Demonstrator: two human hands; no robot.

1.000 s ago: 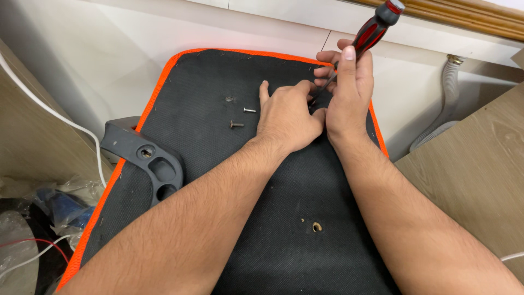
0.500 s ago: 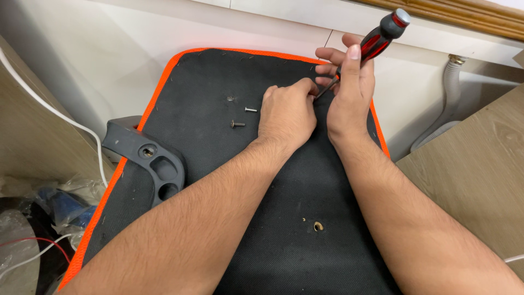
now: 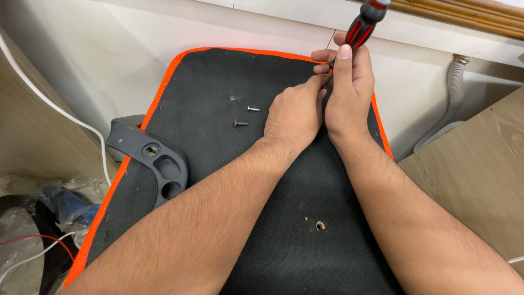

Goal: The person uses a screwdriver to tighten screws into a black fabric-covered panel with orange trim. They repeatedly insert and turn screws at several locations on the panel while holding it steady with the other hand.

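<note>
At the far left, a crumpled clear plastic bag [image 3: 60, 205] lies on the floor with a blue thing inside it; no label can be made out. A white cable [image 3: 52, 106] and a thin red wire [image 3: 38, 239] run past it. Next comes a grey plastic bracket [image 3: 150, 158] with a screw hole and two openings, resting on the left edge of the black seat pad [image 3: 207, 87], which has an orange trim around it.

On the pad's fabric, left of the hands, lie two loose screws [image 3: 240, 123], near each other but apart, with a small hole just above them. Lower down, between the forearms, another screw hole [image 3: 320, 225] shows in the fabric.

The left hand [image 3: 295, 112] rests knuckles-up on the pad, fingers curled and pinched at something by the tool's tip; what it pinches is hidden. The right hand [image 3: 349, 90] is closed around the screwdriver [image 3: 364, 24], whose red and black handle stands nearly upright, tip down between the two hands near the pad's upper right edge.

Compared with a second ago, the handle has swung from a rightward lean to a steeper stand while the left hand has hardly moved, so the tool is likely being turned or reseated at that spot.

To the right, a white corrugated hose [image 3: 456, 104] drops beside a wooden panel [image 3: 475, 169].
</note>
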